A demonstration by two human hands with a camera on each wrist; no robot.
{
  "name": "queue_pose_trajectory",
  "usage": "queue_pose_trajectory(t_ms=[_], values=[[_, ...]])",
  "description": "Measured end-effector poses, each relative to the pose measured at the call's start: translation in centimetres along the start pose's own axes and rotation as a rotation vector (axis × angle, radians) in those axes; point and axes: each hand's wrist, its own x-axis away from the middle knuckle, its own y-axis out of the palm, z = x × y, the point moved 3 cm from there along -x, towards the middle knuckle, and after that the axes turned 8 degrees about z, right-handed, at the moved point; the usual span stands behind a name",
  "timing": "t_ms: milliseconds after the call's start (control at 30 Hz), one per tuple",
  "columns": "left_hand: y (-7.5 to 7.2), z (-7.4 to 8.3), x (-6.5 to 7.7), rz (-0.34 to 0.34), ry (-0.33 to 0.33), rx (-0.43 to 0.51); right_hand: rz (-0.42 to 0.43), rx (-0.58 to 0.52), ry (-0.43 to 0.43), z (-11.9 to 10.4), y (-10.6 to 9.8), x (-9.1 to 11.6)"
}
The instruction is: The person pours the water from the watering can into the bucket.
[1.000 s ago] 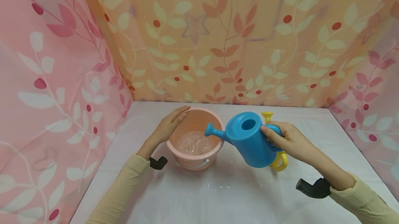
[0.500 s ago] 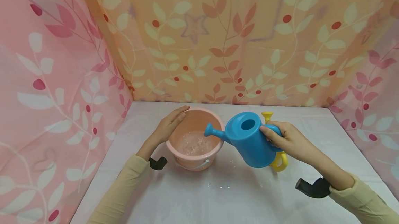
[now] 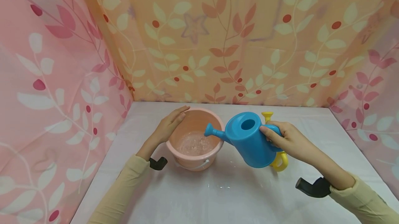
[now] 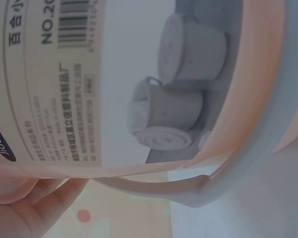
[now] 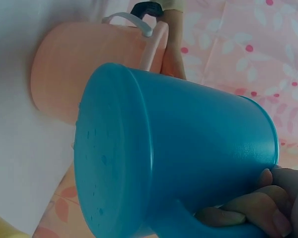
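A blue watering can [image 3: 254,144] is held up by its handle in my right hand [image 3: 288,140], tilted so its spout points left over the rim of a peach-coloured bucket [image 3: 194,164]. Water [image 3: 196,143] with a rippled, bubbly surface lies in the bucket. My left hand [image 3: 168,126] rests along the bucket's left rim with its fingers extended. In the left wrist view its fingers [image 4: 64,198] touch the bucket beside a printed label [image 4: 74,94]. Droplets cling to the can's base [image 5: 107,158] in the right wrist view, where fingers wrap the handle.
Behind the blue can, a yellow object with a handle [image 3: 282,162] and a flared spout stands mostly hidden. The bucket's white handle [image 3: 194,165] hangs in front. Small water drops [image 3: 223,187] dot the white tabletop [image 3: 193,199]. Patterned cloth walls [image 3: 199,61] enclose the back and sides.
The ripples and bubbles on the water shift slightly. Both hands, the watering can and the bucket stay essentially where they were.
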Motion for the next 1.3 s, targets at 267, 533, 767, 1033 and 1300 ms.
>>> queue_pose_trajectory(t_ms=[267,533,767,1033,1300], values=[[0.06,-0.04,-0.05,0.0,0.008,0.004,-0.005,0.0,-0.005,0.03,-0.01,-0.08],[0.07,-0.06,-0.04,-0.001,0.011,0.006,0.009,0.011,0.007,0.0,0.0,-0.11],[0.12,-0.07,0.05,0.002,0.007,0.006,0.049,0.033,0.028,0.06,0.02,-0.09],[0.08,-0.11,0.07,-0.001,0.003,0.011,0.084,0.064,0.054,0.31,-0.07,-0.12],[0.15,-0.14,0.06,-0.002,0.01,0.022,0.106,0.067,0.03,0.21,0.04,0.01]])
